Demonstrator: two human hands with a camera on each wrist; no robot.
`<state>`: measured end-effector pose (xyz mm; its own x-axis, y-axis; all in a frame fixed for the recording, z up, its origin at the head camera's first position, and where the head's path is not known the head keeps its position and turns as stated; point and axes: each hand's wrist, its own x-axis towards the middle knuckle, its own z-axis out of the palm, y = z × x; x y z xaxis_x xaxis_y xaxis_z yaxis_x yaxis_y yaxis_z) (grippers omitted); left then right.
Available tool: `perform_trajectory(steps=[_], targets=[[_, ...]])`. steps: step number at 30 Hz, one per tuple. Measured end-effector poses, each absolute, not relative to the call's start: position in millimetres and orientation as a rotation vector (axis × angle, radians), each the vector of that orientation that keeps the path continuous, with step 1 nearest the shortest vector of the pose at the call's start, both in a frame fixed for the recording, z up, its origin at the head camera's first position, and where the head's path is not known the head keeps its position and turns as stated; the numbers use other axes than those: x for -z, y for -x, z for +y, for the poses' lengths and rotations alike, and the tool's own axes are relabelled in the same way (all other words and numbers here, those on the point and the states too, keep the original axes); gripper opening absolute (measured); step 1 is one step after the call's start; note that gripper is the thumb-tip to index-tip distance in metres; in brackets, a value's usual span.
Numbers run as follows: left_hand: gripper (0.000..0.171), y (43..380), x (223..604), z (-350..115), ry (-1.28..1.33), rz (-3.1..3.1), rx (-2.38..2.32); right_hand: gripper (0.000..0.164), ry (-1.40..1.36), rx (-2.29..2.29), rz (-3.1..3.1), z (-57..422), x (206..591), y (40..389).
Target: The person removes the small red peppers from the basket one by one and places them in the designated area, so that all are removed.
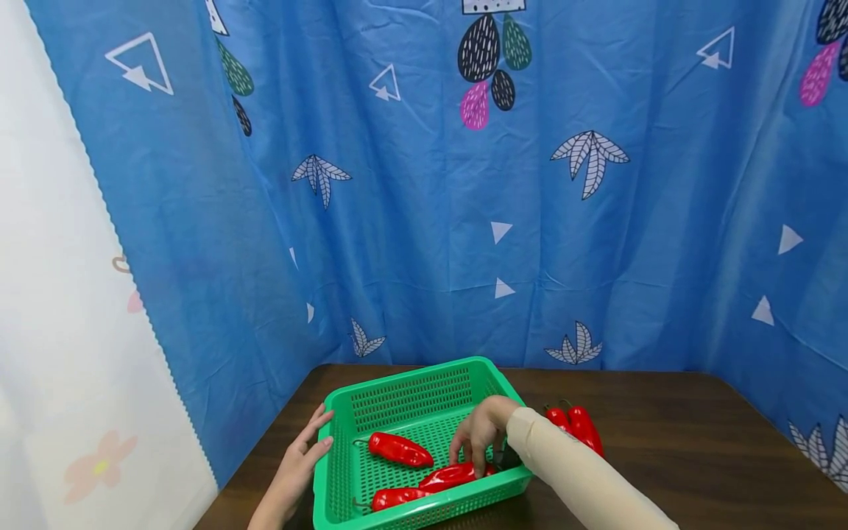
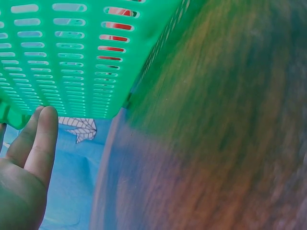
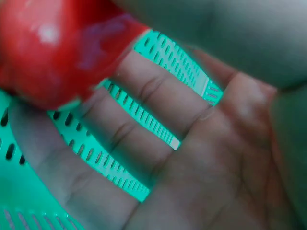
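Observation:
A green plastic basket (image 1: 409, 381) with slotted walls sits in front of me, with several long red peppers in it. My left hand (image 1: 299, 461) is at its left side, straight fingers touching the rim; the left wrist view shows two of those fingers (image 2: 44, 143) extended against the outer wall. Inside the basket, my right hand (image 1: 482, 433) reaches down and grips a red pepper (image 1: 447, 478) near the front wall. In the right wrist view that pepper (image 3: 62, 52) lies between the thumb and fingers. Another pepper (image 1: 400, 450) lies behind it, and one (image 1: 397, 498) to its left.
More red peppers (image 1: 586, 430) lie on the dark wooden table (image 1: 669, 442) just right of the basket, partly behind the right forearm. A blue patterned curtain (image 1: 424, 221) hangs behind the table, and a white curtain (image 1: 73, 294) is at the left.

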<state>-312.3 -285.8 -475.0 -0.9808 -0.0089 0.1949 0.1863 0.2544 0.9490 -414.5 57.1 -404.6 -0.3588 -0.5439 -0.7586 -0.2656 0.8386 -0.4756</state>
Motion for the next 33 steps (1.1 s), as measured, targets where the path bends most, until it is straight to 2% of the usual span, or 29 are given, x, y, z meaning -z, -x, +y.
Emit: perform_trajectory(steps=[14,33], targets=[[0.057,312.6,474.8,-286.4,0.166,-2.385,1.789,0.038,0.627,0.361,2.017,59.0,404.4,414.3],[0.055,312.6,475.1,-286.6,0.205,-2.344,1.836,0.047,0.696,0.462,1.965,58.2,397.0,413.5]])
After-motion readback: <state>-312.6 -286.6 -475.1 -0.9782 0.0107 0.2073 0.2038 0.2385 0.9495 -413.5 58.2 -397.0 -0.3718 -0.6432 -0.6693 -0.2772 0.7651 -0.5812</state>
